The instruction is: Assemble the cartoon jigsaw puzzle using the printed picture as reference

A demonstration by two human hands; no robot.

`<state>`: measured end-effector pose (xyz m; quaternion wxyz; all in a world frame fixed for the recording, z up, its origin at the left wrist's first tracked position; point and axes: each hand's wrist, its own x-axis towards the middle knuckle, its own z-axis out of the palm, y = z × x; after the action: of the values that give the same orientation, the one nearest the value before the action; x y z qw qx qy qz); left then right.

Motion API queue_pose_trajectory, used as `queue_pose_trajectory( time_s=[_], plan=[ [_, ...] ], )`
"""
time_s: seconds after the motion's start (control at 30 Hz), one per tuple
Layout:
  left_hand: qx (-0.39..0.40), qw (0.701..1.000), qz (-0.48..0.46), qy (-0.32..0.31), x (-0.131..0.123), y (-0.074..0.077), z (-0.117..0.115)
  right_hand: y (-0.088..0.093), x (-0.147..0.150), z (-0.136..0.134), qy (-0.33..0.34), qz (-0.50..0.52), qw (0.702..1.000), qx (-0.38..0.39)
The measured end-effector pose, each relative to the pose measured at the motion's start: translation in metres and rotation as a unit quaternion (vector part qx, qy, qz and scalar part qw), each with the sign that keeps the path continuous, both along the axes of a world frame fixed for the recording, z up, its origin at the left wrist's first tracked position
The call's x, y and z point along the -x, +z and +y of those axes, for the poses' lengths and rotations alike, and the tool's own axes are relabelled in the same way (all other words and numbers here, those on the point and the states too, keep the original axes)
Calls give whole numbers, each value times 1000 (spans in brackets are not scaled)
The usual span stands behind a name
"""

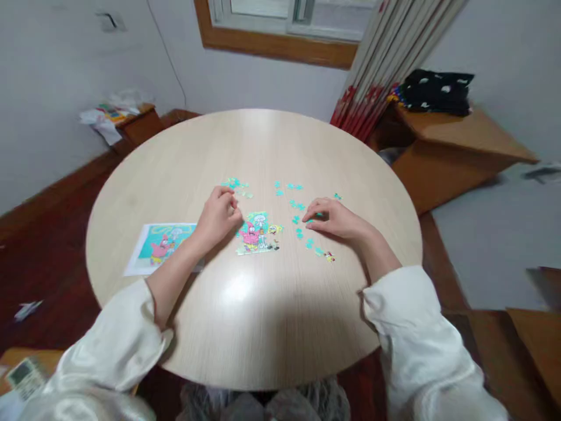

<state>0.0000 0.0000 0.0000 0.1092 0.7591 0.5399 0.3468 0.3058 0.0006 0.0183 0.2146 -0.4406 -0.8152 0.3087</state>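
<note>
Round table [272,146] bears a partly joined puzzle [250,235] between the left hand [218,215] and right hand [333,218], mutually apart, any grip impossible to tell, with loose turquoise pieces [300,206] near the right hand, presumably spread out for visibility and reach.

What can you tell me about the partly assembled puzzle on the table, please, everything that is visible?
The partly assembled puzzle lies flat on the pale round table, between the left hand and the right hand. It looks like thin printed card: a pink cartoon figure, a pale blue-green one and a small yellow one, with turquoise behind. Its right side is uneven. Whether the nearby left hand touches it is unclear.
</note>
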Motion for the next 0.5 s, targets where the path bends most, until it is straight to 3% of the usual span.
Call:
queue_pose_trajectory(
  time_s=[0.5],
  plan=[
    [-61, 998, -14, -13, 6, -7, 3, -5, 0, 0, -1, -14, 1000, -4]
  ],
)
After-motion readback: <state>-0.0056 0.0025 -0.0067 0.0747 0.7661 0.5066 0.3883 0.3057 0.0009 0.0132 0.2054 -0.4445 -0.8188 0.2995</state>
